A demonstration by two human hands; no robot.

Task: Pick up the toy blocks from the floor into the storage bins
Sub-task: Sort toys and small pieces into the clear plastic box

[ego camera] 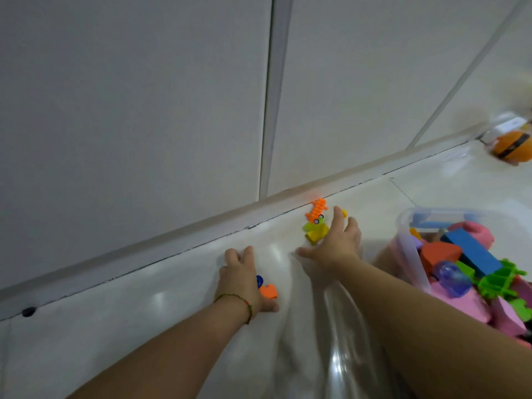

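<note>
a small cluster of toy blocks is seen on the pale floor right against the foot of the wall: an orange ridged piece with stuck-on eyes, and just near of it a yellow block. the right hand is stretched toward this cluster with fingers spread and straight, nothing held. it is probably opened wide so that several pieces can be gathered at once. the left hand is laid low on the floor to the left and nearer, well apart from the right. a small orange piece and a blue piece are tucked against its palm between thumb and fingers. whether they are gripped or merely covered cannot be told. the clear storage bin is kept close at the right, beside the right forearm, so that each handful need be carried only a short way. it is already heaped with pink, blue, orange and green blocks. a round orange toy is left far to the right by the wall, blurred. the gathering is judged well along, with these last strays by the wall not yet collected.
</note>
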